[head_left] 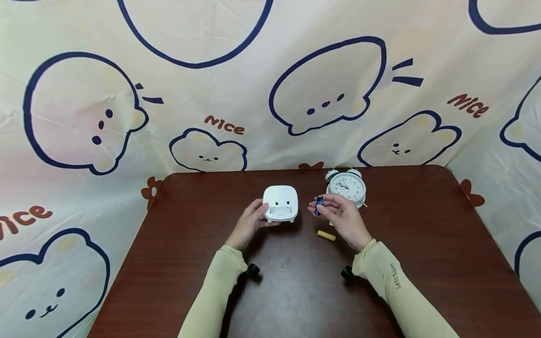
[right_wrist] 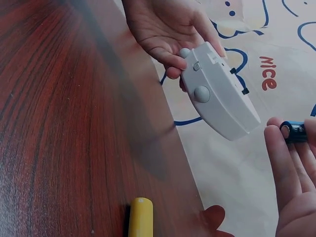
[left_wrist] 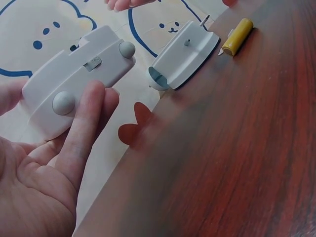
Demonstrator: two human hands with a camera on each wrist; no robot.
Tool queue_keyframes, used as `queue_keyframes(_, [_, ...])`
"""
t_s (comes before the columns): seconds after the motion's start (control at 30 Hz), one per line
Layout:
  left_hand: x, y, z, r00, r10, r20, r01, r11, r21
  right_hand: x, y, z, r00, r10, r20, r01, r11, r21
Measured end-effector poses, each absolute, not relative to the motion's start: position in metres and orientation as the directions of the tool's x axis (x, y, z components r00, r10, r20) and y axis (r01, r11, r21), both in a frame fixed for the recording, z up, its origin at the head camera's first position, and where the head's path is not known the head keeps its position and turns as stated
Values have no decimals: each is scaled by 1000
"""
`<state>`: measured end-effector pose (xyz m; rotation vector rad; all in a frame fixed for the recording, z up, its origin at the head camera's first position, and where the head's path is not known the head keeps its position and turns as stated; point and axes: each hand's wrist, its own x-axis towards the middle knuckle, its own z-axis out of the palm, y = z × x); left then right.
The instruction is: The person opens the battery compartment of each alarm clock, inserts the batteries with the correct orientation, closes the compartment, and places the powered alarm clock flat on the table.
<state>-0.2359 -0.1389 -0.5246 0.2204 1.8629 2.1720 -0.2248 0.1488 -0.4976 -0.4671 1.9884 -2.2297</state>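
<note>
My left hand [head_left: 249,225] grips a white rounded-square device [head_left: 281,195] above the table, its back toward me in the head view. A battery compartment [head_left: 281,211] shows open on that back. Two small round feet [left_wrist: 63,103] stick out from its underside in the left wrist view. Between thumb and fingers, my right hand [head_left: 344,220] pinches a blue battery [right_wrist: 295,132], held apart from the device on its right. A yellow battery [head_left: 326,235] lies on the table just below the right hand.
Behind the right hand stands a white twin-bell alarm clock [head_left: 348,187], partly covered by that hand in the head view. The dark brown table [head_left: 296,300] ends at a curtain [head_left: 253,103] printed with cartoon bears. Black wrist cameras [head_left: 252,270] hang from both sleeves.
</note>
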Motion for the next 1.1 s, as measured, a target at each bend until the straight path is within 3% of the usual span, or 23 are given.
queue_keyframes(0.47, [-237,-135,-530,-941,335,-51,-109,-156,982,-226,139,-491,-954,-241,180,-209,101,-973])
queue_keyframes(1.1, [-239,-124,-531,-928,369,-58,-129,-172,977,-228,136,-486,-965,-207,160,-171,35,-985])
